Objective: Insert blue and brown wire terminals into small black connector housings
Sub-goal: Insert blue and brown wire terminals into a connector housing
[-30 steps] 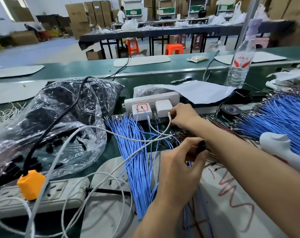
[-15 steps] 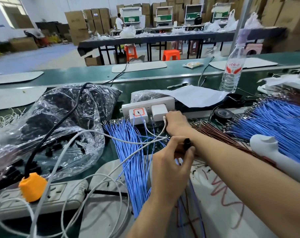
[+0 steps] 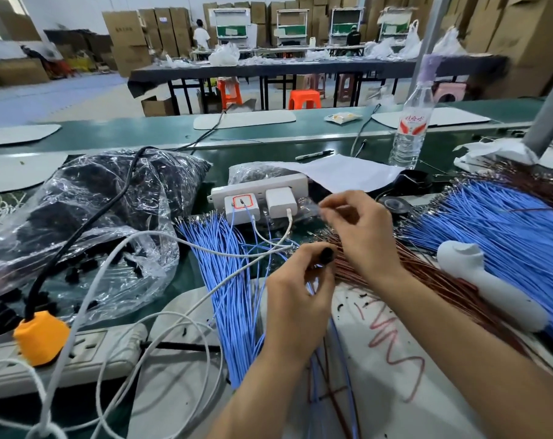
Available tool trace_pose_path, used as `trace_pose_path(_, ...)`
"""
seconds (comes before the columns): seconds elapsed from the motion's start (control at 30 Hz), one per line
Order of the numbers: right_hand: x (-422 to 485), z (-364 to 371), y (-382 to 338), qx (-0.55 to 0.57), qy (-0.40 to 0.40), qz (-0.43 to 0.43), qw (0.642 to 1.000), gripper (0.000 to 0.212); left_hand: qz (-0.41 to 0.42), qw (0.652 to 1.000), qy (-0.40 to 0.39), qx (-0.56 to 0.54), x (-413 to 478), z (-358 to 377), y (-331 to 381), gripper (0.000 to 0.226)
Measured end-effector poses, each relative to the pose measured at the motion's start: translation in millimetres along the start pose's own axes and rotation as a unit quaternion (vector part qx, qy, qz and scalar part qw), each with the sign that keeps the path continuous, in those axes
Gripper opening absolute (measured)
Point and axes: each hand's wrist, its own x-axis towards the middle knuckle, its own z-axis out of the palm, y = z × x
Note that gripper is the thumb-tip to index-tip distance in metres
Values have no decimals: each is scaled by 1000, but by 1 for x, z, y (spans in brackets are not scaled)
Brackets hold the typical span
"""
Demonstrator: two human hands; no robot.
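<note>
My left hand (image 3: 300, 299) pinches a small black connector housing (image 3: 326, 255) between thumb and forefinger; a few blue and brown wires (image 3: 319, 384) hang from under it. My right hand (image 3: 360, 229) is raised just behind it, above the brown wire pile (image 3: 427, 277). Its fingertips are pinched together and blurred, apparently on a thin brown wire. A fanned bundle of blue wires (image 3: 231, 280) lies left of my hands. A larger blue pile (image 3: 497, 232) lies to the right. A clear bag of black housings (image 3: 79, 217) sits at the left.
A white power strip with chargers (image 3: 259, 188) stands behind my hands, its white cables crossing the blue bundle. Another strip with an orange plug (image 3: 41, 337) lies at the near left. A white handheld device (image 3: 490, 289), tape roll (image 3: 394, 204), paper sheet (image 3: 341, 172) and water bottle (image 3: 410, 131) are to the right.
My right hand has lifted off the brown wire ends and come up toward me with its fingers pinched. My left hand kept hold of the black housing and barely moved.
</note>
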Motion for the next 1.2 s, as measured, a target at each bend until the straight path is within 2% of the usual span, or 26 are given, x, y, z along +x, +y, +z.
trace_pose_path(0.07, -23, -12, 1, 73, 16, 69, 995, 15, -3, 1000, -8, -6, 0, 0, -1, 22)
trace_pose_path(0.17, -45, -24, 0, 143, 15, 112, 983, 18, -13, 1000, -20, -11, 0, 1, 0, 24)
trace_pose_path(0.27, -55, -31, -7, 207, 19, 115, 971, 19, -28, 999, -13, -26, 0, 0, -1, 27)
trace_pose_path(0.37, -59, -35, -17, 250, 13, 105, 962, 12, -43, 998, -15, -39, 0, 0, -1, 29)
trace_pose_path(0.53, -58, -40, -23, 260, -20, 89, 961, 8, -46, 998, -16, -44, 1, 0, 2, 31)
trace_pose_path(0.63, -57, -43, -19, 248, -11, 90, 964, 22, -39, 998, -17, -49, 0, 0, 2, 29)
trace_pose_path(0.8, -53, -44, -12, 294, -29, 145, 944, 33, -23, 998, -18, -61, 0, 1, 1, 22)
trace_pose_path(0.97, -54, -44, -11, 241, -18, 166, 956, 32, -15, 999, -30, -42, -1, 0, 3, 20)
trace_pose_path(1.1, -54, -43, -11, 285, -20, 194, 938, 27, 2, 999, -33, -18, 0, 0, 1, 19)
trace_pose_path(1.2, -53, -44, -16, 332, -27, 186, 924, 12, 5, 999, -31, -4, 1, 1, 1, 23)
